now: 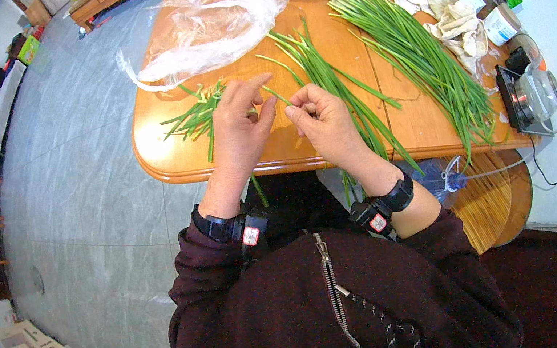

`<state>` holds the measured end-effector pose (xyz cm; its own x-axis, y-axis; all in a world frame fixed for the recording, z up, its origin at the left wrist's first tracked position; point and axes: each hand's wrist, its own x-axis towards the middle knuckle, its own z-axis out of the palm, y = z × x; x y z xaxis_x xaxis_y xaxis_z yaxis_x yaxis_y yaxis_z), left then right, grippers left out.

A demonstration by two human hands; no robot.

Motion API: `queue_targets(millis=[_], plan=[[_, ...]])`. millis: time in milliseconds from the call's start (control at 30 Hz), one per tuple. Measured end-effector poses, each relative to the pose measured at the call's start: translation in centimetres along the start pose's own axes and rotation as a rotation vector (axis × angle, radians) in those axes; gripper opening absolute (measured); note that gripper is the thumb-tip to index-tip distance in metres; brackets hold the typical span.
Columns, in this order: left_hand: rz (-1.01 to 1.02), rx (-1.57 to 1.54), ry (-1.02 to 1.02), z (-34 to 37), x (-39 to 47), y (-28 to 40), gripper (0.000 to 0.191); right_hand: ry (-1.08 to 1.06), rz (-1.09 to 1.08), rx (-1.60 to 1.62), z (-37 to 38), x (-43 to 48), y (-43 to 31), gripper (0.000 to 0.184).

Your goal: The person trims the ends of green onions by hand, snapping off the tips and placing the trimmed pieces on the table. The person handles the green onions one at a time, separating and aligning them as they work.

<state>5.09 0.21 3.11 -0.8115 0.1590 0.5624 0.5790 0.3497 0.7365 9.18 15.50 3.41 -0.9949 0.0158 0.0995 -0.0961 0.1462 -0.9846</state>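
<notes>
My right hand (321,117) pinches the end of a thin green chive stalk (276,96) between thumb and fingers. The stalk's other end reaches toward my left hand (243,127), whose thumb and forefinger are apart while its other fingers curl. Whether those curled fingers hold anything is hidden. A green leaf (259,191) hangs past the table edge below my left wrist. Left of that hand lies a small heap of short chive pieces (193,112). A loose bunch of chives (328,77) lies beyond my right hand, and a larger bunch (413,54) spreads farther right.
A crumpled clear plastic bag (215,24) covers the far left of the wooden table (171,161). Pale cloths (458,27), a white tub (502,25) and a glass kettle (535,92) stand along the right side by the wall. A woven-topped stool (482,200) is below.
</notes>
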Motion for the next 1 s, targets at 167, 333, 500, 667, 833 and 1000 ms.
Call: queue_targets(millis=[167, 333, 500, 667, 833, 1000], plan=[[0.11, 0.084, -0.132, -0.5, 0.4, -0.2, 0.014, 0.076, -0.207, -0.204, -0.3, 0.4, 0.0, 0.015], [0.066, 0.038, -0.201, -0.4, 0.2, -0.4, 0.008, 0.06, -0.177, -0.317, -0.9, 0.2, -0.6, 0.014], [0.004, -0.007, -0.219, -0.5, 0.2, -0.4, 0.007, 0.046, -0.197, -0.401, -0.9, 0.2, -0.7, 0.012], [-0.021, 0.015, -0.229, -0.8, 0.1, -0.6, 0.007, 0.032, -0.227, -0.425, -0.8, 0.1, -0.6, 0.011], [-0.006, 0.064, -0.22, -1.0, 0.3, -0.9, 0.006, 0.032, -0.212, -0.399, -1.0, 0.0, -0.8, 0.012], [-0.183, 0.06, -0.18, -2.2, 0.8, -1.5, 0.007, 0.096, -0.229, -0.283, -1.5, 0.5, -0.6, 0.012]])
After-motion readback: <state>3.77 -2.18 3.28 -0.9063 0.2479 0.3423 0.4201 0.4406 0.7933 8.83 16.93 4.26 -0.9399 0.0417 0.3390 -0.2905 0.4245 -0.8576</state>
